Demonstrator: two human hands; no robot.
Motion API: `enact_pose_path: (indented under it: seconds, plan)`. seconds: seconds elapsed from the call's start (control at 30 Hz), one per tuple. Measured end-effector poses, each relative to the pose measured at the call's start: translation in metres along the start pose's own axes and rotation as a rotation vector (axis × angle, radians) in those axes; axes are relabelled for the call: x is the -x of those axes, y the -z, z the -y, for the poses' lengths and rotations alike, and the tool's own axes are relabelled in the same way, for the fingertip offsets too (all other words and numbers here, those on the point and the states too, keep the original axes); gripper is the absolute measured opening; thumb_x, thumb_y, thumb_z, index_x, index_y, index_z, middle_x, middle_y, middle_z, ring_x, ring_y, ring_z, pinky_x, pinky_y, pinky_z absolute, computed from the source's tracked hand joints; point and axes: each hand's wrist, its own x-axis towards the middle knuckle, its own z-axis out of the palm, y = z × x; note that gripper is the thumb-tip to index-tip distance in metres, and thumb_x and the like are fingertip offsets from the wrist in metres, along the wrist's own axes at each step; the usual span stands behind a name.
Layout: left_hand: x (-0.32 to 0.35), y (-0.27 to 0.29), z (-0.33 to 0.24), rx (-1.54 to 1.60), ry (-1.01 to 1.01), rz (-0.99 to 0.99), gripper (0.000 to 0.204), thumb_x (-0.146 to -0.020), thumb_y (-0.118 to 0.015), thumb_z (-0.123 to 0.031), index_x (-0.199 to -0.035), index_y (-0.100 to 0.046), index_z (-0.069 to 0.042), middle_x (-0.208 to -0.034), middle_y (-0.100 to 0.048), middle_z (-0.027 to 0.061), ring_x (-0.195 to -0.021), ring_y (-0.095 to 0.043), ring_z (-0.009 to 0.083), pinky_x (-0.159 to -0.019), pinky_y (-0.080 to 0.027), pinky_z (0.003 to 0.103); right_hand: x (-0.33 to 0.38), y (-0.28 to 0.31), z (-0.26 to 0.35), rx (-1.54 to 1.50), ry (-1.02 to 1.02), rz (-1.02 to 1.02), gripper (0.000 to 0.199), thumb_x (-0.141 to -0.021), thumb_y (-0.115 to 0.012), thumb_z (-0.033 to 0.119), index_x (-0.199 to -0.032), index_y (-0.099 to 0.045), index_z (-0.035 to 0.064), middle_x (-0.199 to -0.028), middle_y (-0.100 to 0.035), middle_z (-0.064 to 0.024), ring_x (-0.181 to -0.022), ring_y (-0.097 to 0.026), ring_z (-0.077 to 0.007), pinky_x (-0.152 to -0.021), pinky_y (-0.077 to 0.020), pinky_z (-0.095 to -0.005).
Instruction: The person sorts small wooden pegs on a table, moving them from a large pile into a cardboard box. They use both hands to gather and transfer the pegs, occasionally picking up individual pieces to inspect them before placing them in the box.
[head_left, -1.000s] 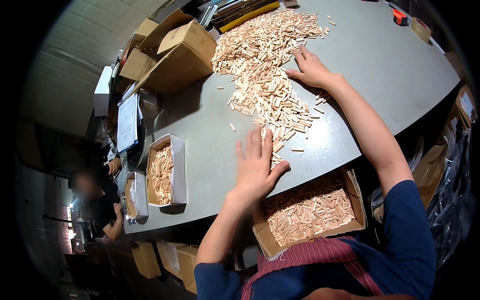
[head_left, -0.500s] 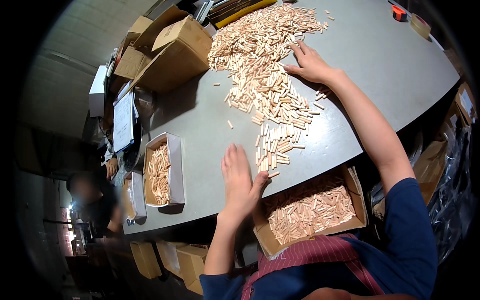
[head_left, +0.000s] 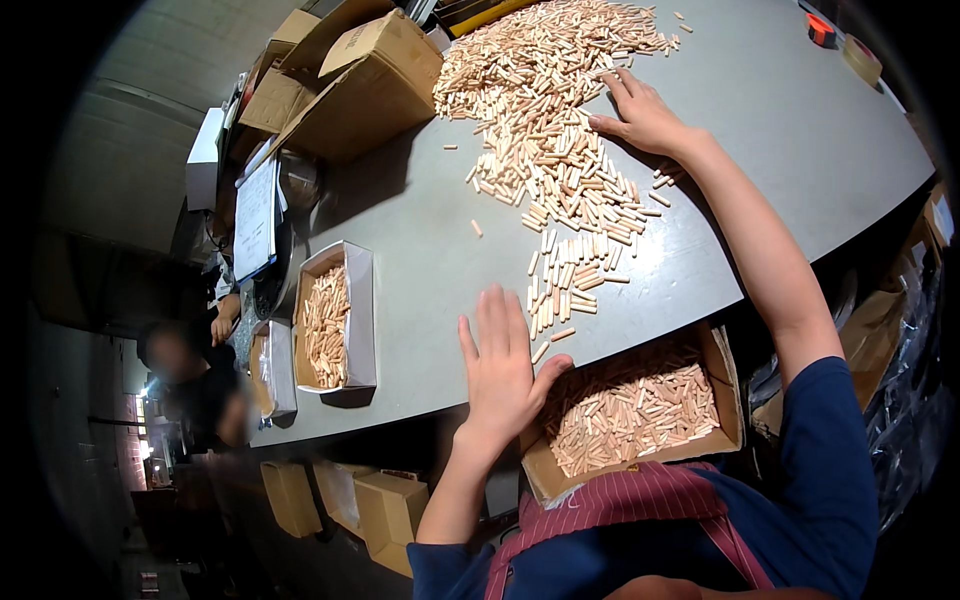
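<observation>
A long heap of short wooden dowels (head_left: 560,120) spreads over the grey table (head_left: 420,230), thinning toward the near edge. My left hand (head_left: 503,375) lies palm down at that edge, fingers spread, just left of the nearest loose dowels. Farther off, my right hand (head_left: 645,120) rests against the right side of the heap with its fingers stretched out. Neither hand grips anything. Below the table edge, against my striped apron, sits an open cardboard box (head_left: 727,385) holding many more dowels.
Left on the table stands a white carton (head_left: 362,320) of dowels, beside a smaller carton (head_left: 283,370). A large cardboard box (head_left: 385,85) and a clipboard (head_left: 256,220) are behind. Tape (head_left: 862,60) lies far right. Another person (head_left: 195,385) is at the left.
My left hand's fingers have spread wider, near the closest dowels. My right hand stays beside the heap. The whole view has shifted slightly.
</observation>
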Motion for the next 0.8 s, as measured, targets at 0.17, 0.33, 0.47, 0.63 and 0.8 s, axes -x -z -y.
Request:
enact_pose_path:
  seconds: [0.17, 0.33, 0.47, 0.63, 0.8]
  plan:
    - [-0.003, -0.005, -0.002, -0.017, -0.030, 0.000, 0.097, -0.099, -0.052, -0.062, -0.158, -0.022, 0.009, -0.164, -0.022, 0.0334, -0.154, -0.020, 0.0476, -0.120, -0.007, 0.068, 0.001, 0.003, 0.002, 0.029, -0.018, 0.041, 0.090, -0.097, -0.058, 0.063, -0.158, -0.031, 0.0026, -0.163, -0.025, -0.0307, -0.151, -0.028, -0.0467, -0.124, -0.0274, -0.0506]
    - [-0.008, -0.005, -0.006, 0.061, -0.109, -0.047, 0.086, -0.099, -0.056, -0.056, -0.160, -0.030, -0.002, -0.166, -0.023, 0.0287, -0.152, -0.023, 0.0490, -0.119, -0.012, 0.069, 0.003, 0.005, 0.004, -0.026, -0.023, 0.025, 0.083, -0.099, -0.056, 0.061, -0.157, -0.035, 0.0047, -0.165, -0.022, -0.0303, -0.151, -0.026, -0.0482, -0.124, -0.0273, -0.0517]
    - [-0.012, -0.003, -0.009, 0.097, -0.170, -0.084, 0.070, -0.098, -0.064, -0.044, -0.156, -0.044, -0.012, -0.165, -0.027, 0.0261, -0.150, -0.026, 0.0493, -0.118, -0.020, 0.066, 0.001, 0.004, -0.001, 0.039, -0.010, 0.066, 0.083, -0.098, -0.056, 0.062, -0.154, -0.039, 0.0031, -0.164, -0.022, -0.0309, -0.151, -0.026, -0.0477, -0.124, -0.0270, -0.0514]
    - [-0.028, 0.006, -0.003, 0.400, -0.139, -0.271, 0.046, -0.089, -0.076, -0.024, -0.130, -0.067, -0.009, -0.141, -0.054, 0.0193, -0.127, -0.047, 0.0408, -0.107, -0.038, 0.049, -0.001, 0.003, -0.002, 0.027, -0.014, 0.071, 0.087, -0.096, -0.057, 0.064, -0.153, -0.042, 0.0008, -0.164, -0.022, -0.0312, -0.152, -0.025, -0.0467, -0.125, -0.0254, -0.0505]
    - [-0.053, 0.019, -0.002, 0.331, -0.135, -0.291, 0.030, -0.076, -0.083, -0.018, -0.104, -0.074, -0.009, -0.109, -0.064, 0.0086, -0.101, -0.052, 0.0287, -0.090, -0.045, 0.039, -0.002, 0.007, 0.001, 0.023, -0.004, 0.112, 0.085, -0.096, -0.057, 0.064, -0.153, -0.043, 0.0023, -0.164, -0.025, -0.0316, -0.152, -0.025, -0.0461, -0.125, -0.0246, -0.0506]
